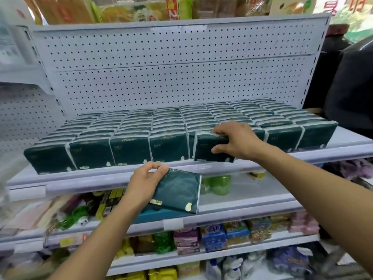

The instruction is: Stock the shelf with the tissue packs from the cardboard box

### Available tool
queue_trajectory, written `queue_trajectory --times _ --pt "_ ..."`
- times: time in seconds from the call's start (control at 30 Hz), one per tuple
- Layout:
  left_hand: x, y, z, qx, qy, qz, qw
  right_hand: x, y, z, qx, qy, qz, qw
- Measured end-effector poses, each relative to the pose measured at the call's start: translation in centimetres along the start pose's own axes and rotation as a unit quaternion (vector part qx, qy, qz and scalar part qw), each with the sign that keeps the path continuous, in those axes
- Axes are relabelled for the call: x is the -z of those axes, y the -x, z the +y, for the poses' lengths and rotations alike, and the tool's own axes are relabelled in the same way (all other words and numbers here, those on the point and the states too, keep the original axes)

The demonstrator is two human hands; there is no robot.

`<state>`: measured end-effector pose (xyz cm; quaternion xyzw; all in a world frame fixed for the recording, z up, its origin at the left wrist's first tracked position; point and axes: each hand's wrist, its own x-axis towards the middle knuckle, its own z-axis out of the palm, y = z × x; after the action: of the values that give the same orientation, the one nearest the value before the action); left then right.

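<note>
Nearly stocked: shelf [201,167] is showing packed rows [161,126].
Right hand [234,138]: gripping, seating front pack [210,150].
Left hand [144,185]: holding spare pack [179,191] at 6 o'clock.

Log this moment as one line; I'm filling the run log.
right hand: gripping front-row pack | left hand: holding spare pack | shelf: nearly full

Gold lettering on green tissue packs [131,150] too blurred to read, red "2" on pkg up top [172,9]
</note>
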<state>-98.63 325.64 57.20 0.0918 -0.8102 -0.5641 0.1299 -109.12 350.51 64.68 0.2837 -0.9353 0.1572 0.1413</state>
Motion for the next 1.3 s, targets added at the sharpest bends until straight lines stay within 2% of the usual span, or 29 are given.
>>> queue_trajectory --times 0.23,0.4,0.5,0.73,0.87,1.03,1.1,1.17,1.23,1.27,1.3 --pt "2.0 -2.9 -0.3 -0.019 -0.008 -0.008 1.000 -2.0 -4.0 -0.4 0.019 0.088 -0.036 0.995" --pt "2.6 -4.0 -0.4 -0.037 0.012 -0.029 0.999 -3.8 -4.0 -0.1 0.037 0.142 0.023 0.989" --pt "2.4 -4.4 -0.4 -0.040 0.021 -0.037 0.998 -5.0 -3.5 -0.1 0.067 0.194 0.021 0.978" --pt "2.6 -5.2 -0.8 -0.035 0.040 -0.045 0.998 -6.2 -4.6 0.0 0.057 0.240 0.038 0.968" --pt "2.8 -5.3 -1.0 -0.032 0.048 -0.046 0.997 -6.9 -4.5 0.2 0.067 0.245 0.006 0.967" --pt "2.7 -5.2 -0.8 -0.036 0.061 -0.035 0.997 -6.0 -4.4 0.2 0.041 0.254 -0.077 0.963" --pt "2.7 -4.9 -0.7 -0.043 0.072 -0.034 0.996 -5.5 -4.2 -0.4 0.045 0.238 -0.072 0.967" --pt "2.7 -4.6 -0.5 -0.061 0.065 -0.034 0.995 -4.7 -3.6 -1.4 0.091 0.175 0.020 0.980" --pt "2.6 -4.3 -0.4 -0.078 0.066 -0.031 0.994 -4.0 -3.1 -3.2 0.144 0.074 0.132 0.978" --pt "2.5 -4.1 -0.3 -0.085 0.073 -0.028 0.993 -3.9 -2.7 -4.5 0.147 0.014 0.131 0.980" --pt "2.4 -3.9 -0.2 -0.092 0.080 -0.022 0.992 -3.8 -2.3 -5.7 0.132 -0.041 0.085 0.987"
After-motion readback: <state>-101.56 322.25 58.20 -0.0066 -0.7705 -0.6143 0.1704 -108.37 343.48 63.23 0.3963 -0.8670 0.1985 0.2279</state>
